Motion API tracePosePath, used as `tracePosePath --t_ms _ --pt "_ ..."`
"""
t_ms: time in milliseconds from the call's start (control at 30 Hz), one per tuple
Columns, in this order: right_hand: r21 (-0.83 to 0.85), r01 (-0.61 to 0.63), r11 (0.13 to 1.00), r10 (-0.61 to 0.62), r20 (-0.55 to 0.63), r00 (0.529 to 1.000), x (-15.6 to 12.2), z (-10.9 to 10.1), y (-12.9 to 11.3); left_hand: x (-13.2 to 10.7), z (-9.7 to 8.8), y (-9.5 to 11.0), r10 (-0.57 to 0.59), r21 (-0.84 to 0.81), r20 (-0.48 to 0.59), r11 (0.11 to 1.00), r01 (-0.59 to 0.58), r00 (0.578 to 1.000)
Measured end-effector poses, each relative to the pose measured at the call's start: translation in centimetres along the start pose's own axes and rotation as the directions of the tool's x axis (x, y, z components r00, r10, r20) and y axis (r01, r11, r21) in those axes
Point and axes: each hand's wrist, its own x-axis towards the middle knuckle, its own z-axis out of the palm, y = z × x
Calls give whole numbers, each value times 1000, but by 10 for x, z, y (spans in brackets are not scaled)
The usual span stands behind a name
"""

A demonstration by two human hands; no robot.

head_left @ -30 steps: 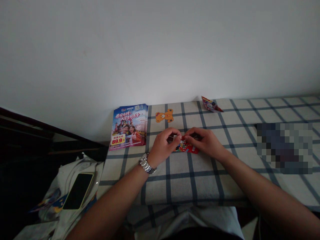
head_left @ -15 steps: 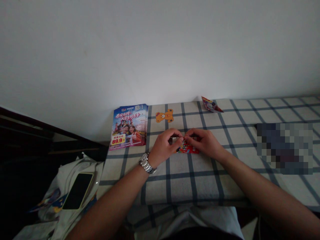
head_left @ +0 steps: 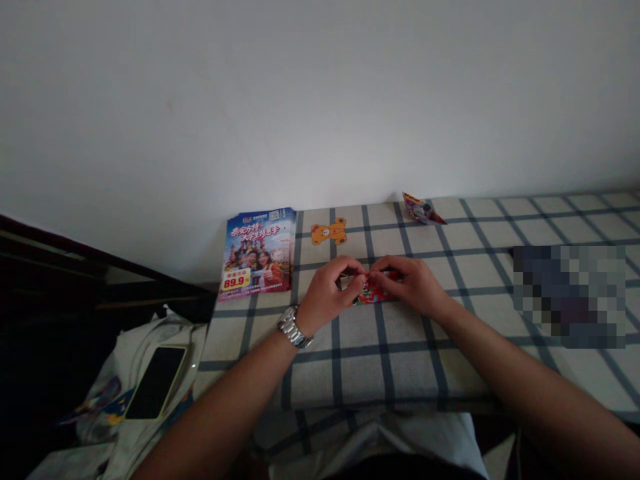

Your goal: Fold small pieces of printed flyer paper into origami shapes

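My left hand (head_left: 327,293), with a metal watch (head_left: 294,327) on its wrist, pinches the left side of a small folded red printed paper (head_left: 373,292). My right hand (head_left: 413,285) pinches the same paper from the right, its fingertips meeting the left hand's over the top fold. The paper lies low on the checked tablecloth (head_left: 400,353), partly hidden under my fingers.
A stack of colourful flyers (head_left: 257,252) lies at the table's back left corner, beside an orange bear print (head_left: 329,232). Another folded paper piece (head_left: 423,209) rests near the wall. A blurred-out patch (head_left: 569,296) is at right. A phone (head_left: 157,381) lies on a bag at lower left.
My fingers have shifted slightly on the red paper, pressing its fold flatter; the paper's visible part has shrunk. Arms and everything else stay put.
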Motion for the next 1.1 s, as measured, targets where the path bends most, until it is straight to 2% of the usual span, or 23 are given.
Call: tracePosePath --t_ms 267,600,900,1100 --pt "112 -65 992 68 -23 997 0 2 3 1 -5 -1 -19 14 -51 1000 19 999" --pt "71 -43 997 45 -18 999 0 4 6 -1 -1 -4 20 29 -23 999 -20 1000" --pt "117 -14 993 12 15 1000 -2 4 3 0 -1 4 -35 -35 -19 999 34 999" --pt "181 -38 983 36 15 999 -1 4 2 1 -3 6 -50 -67 -27 997 48 998"
